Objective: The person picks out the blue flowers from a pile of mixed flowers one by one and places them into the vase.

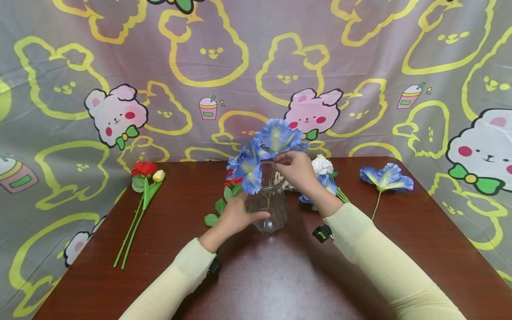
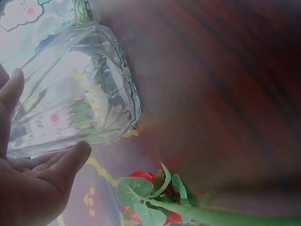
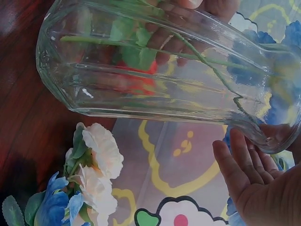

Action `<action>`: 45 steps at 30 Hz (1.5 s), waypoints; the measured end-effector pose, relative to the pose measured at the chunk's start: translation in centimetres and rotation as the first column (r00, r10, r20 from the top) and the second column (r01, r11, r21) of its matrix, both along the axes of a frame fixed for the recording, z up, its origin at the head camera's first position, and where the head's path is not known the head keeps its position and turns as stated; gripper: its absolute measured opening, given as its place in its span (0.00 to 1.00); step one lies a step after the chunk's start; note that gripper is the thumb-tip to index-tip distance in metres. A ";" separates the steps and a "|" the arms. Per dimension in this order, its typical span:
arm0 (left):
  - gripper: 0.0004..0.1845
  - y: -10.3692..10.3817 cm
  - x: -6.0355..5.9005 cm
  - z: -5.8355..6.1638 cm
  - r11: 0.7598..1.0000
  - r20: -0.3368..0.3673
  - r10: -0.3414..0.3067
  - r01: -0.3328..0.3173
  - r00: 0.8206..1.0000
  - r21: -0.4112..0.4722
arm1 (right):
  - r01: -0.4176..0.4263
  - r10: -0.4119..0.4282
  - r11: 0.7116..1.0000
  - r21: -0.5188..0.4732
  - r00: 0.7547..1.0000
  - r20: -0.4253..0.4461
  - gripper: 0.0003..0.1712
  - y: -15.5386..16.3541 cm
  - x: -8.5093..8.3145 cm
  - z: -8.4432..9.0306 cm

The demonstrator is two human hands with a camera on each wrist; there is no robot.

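Plainly, the faceted glass vase [image 1: 269,206] standing mid-table on the dark wooden table [image 1: 280,284] looks rigid, smooth and breakable, likely heavy enough to stay put; its ribbed belly offers the surest grip. The blue fabric flowers [image 1: 264,153] in it seem light and floppy on thin stems. The left hand [image 1: 234,218] cups the vase's side, fingers curved against the glass. The right hand [image 1: 298,171] hovers at the rim, fingers loosely extended near the blooms; whether it pinches a stem I cannot tell.
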State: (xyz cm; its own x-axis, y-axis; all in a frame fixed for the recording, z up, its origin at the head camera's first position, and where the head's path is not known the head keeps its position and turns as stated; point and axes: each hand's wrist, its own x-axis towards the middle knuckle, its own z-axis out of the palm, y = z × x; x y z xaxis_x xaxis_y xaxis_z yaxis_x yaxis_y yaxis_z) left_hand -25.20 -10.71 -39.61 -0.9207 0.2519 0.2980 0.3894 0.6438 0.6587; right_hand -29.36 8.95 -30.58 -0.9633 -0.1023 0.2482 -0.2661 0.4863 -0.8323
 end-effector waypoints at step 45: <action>0.40 -0.1 0.1 0.2 0.995 0.061 -0.060 0.055 0.996 0.086 | -0.028 0.029 0.999 -0.045 0.999 0.014 0.17 5.0 2.2 2.7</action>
